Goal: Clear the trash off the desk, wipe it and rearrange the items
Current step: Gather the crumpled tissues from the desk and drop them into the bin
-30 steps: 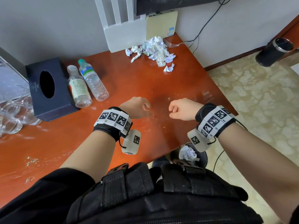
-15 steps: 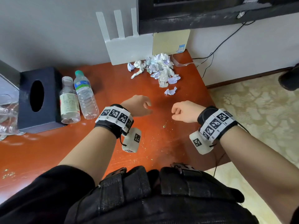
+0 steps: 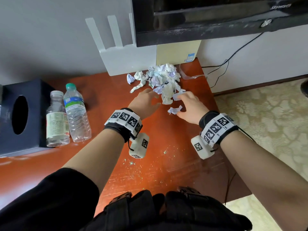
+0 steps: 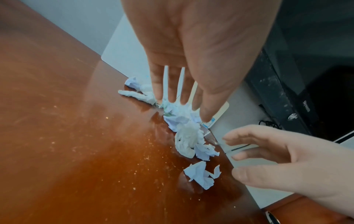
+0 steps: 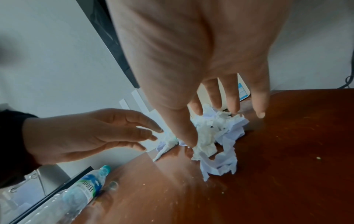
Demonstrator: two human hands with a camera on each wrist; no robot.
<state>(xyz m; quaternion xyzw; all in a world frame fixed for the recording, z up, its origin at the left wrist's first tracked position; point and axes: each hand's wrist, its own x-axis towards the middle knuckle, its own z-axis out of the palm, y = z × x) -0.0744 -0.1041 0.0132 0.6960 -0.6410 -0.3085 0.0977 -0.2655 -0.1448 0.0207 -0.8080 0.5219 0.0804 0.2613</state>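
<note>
**Both hands spread at the paper heap**

Plainly, your left hand (image 3: 145, 101) and right hand (image 3: 191, 105) hover over the red-brown table (image 3: 166, 164), one on each side of the near end of the crumpled paper pile (image 3: 162, 77). Each grip is wide open, fingers straight and spread, and holds nothing. From the right wrist view your thumb tip lies against a white wad at the front of the heap; whether the other fingers touch paper you cannot tell. One loose paper scrap (image 3: 175, 109) lies apart from the pile, just beside your right thumb.

The pile sits at the table's far edge, against a white foam block (image 3: 128, 62) and a pale yellow box (image 3: 176, 52) that lean on the wall, with a strip of clear plastic wrap (image 3: 186, 75) just to its right. A black television (image 3: 216, 19) hangs over that corner, its cables trailing down the wall.

To your left stand two plastic bottles, a green-capped water bottle (image 3: 76, 114) and a clear bottle (image 3: 56, 120), touching side by side, next to a dark tissue box (image 3: 21, 114). Fine crumbs (image 3: 150, 164) speckle the table between your wrists and your body.
</note>
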